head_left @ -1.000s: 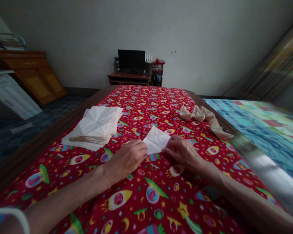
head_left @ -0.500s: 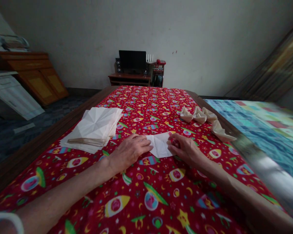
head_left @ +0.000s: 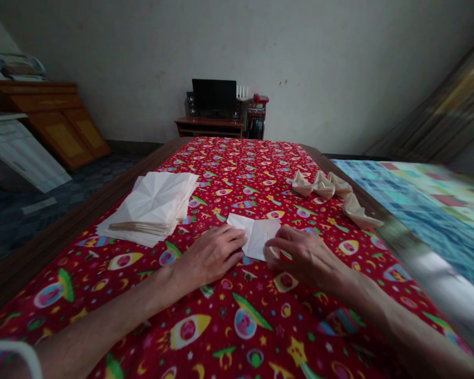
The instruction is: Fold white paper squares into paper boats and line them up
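A small folded sheet of white paper (head_left: pixel 256 238) lies flat in front of me, with a crease down its middle. My left hand (head_left: pixel 217 250) rests on the paper's left edge, its fingers stretched out and pressing down. At the near right corner, my right hand (head_left: pixel 296 250) pinches the paper between thumb and fingers, and that corner curls up a little. To the left is a stack of creased white paper sheets (head_left: pixel 158 197). Several folded paper pieces with raised points (head_left: pixel 357 211) stand to the right, beyond my right hand.
A red cloth (head_left: pixel 237 316) with rocket prints covers the long table, whose brown edge (head_left: pixel 142 163) shows on both sides. A bed with a patterned sheet (head_left: pixel 414 205) is on the right. Cabinets (head_left: pixel 67 129) stand at left, and a monitor (head_left: pixel 214 96) at the far wall.
My right hand has moved from the paper's right edge down to its near right corner, which now bends up. My left hand has shifted slightly nearer along the left edge.
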`<state>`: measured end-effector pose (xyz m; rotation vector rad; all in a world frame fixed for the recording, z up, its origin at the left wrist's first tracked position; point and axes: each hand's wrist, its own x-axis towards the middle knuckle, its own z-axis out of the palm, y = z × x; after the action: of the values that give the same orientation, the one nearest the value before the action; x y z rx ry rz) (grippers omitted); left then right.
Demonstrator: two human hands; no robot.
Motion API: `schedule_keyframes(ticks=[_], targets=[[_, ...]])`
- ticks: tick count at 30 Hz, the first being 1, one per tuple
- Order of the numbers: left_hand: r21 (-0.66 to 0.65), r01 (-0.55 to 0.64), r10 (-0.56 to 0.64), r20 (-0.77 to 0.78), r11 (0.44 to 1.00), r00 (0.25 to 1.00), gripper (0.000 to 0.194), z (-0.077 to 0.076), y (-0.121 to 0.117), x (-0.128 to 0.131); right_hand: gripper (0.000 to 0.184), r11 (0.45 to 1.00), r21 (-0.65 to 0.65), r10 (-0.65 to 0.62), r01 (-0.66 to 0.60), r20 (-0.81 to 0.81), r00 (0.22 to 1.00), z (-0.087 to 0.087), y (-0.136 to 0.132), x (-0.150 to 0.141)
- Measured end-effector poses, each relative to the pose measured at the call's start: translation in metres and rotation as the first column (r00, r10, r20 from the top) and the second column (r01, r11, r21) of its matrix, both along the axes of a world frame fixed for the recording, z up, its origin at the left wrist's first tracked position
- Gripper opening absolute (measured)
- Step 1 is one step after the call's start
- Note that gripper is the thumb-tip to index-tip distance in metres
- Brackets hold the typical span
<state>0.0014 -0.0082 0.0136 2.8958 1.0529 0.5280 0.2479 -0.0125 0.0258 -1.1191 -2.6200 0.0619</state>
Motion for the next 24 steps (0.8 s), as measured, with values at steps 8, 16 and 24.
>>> schedule_keyframes(ticks=[8, 16, 24], targets=[[-0.011, -0.007, 0.007, 0.028, 1.0, 1.0, 0.032, -0.0071, 0.0012, -0.0048, 0.022, 0.981, 0.08, 0.166, -0.176, 0.119, 0.979, -0.0018, -0.0028, -0.0073], [0.008, 0.003, -0.004, 0.059, 1.0, 0.998, 0.033, -0.0092, 0.0008, -0.0066, 0.016, 0.971, 0.125, 0.188, -0.202, 0.114, 0.975, -0.0019, -0.0024, -0.0015], [0.009, 0.048, -0.049, 0.074, 0.999, 0.996, 0.034, -0.0088, 0.0013, -0.0094, 0.024, 0.952, -0.165, 0.203, -0.256, -0.283, 0.937, -0.0073, 0.0033, -0.0109]])
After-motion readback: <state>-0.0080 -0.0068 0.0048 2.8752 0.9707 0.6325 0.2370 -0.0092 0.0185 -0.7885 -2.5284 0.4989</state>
